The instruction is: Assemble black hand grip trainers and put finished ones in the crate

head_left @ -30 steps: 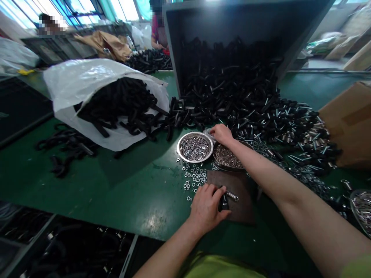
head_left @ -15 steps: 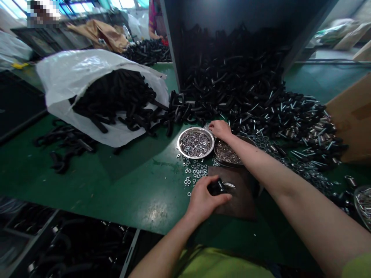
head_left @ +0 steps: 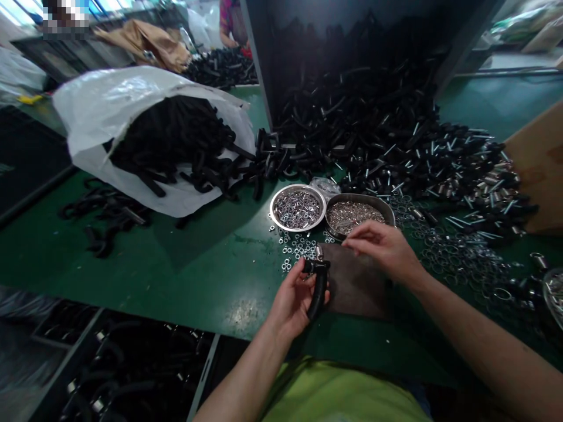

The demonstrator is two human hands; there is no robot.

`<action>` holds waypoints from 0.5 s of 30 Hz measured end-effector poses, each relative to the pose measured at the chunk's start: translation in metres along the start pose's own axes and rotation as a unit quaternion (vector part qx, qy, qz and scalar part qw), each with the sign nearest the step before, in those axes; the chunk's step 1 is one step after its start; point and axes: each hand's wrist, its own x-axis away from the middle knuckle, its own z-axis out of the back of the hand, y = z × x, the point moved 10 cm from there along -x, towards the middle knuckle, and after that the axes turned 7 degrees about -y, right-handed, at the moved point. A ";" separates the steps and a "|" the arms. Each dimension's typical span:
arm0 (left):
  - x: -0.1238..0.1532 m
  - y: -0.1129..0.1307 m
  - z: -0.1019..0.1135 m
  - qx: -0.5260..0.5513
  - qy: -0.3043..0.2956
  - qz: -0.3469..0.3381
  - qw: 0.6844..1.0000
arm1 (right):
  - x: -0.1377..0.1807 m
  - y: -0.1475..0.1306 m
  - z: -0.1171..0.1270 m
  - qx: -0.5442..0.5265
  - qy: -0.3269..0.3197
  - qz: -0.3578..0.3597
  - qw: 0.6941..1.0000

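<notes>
My left hand (head_left: 288, 302) is closed around a black curved handle (head_left: 318, 296), its bent part hanging down over the fingers. A small metal spring (head_left: 319, 252) sticks up from the handle's top end. To the right, my right hand (head_left: 387, 249) is raised just in front of an oval tin (head_left: 391, 215) of small metal parts. Its thumb and fingertips are pinched together; whatever they hold is too small to make out. Beneath both hands lies a flat brown plate (head_left: 356, 287). A round steel bowl (head_left: 273, 218) of small metal fittings stands left of the tin.
Loose nuts (head_left: 299, 249) lie before the bowl. Behind it are a small clear bag (head_left: 325, 186) and a heap of black handles (head_left: 352, 129). A white sack (head_left: 101, 99) stands left, a cardboard box (head_left: 539, 164) right. Another person's arm (head_left: 226, 38) shows at the back.
My right hand has come back from the clear bag behind the bowls to the front of the oval tin. My left hand has turned the handle, so its curved part and the spring now show.
</notes>
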 end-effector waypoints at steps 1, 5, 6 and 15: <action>0.000 -0.002 -0.003 0.006 -0.011 0.003 1.000 | 0.012 0.004 -0.009 -0.012 -0.016 0.001 1.000; 0.002 -0.011 -0.016 -0.002 -0.041 0.018 0.999 | 0.036 0.016 -0.030 -0.034 -0.033 0.019 0.999; 0.002 -0.014 -0.017 -0.010 -0.043 0.020 0.999 | 0.037 0.018 -0.032 -0.034 -0.030 0.017 0.999; -0.002 0.001 -0.021 -0.264 -0.070 -0.040 0.961 | 0.039 0.034 -0.033 -0.056 -0.079 -0.035 0.995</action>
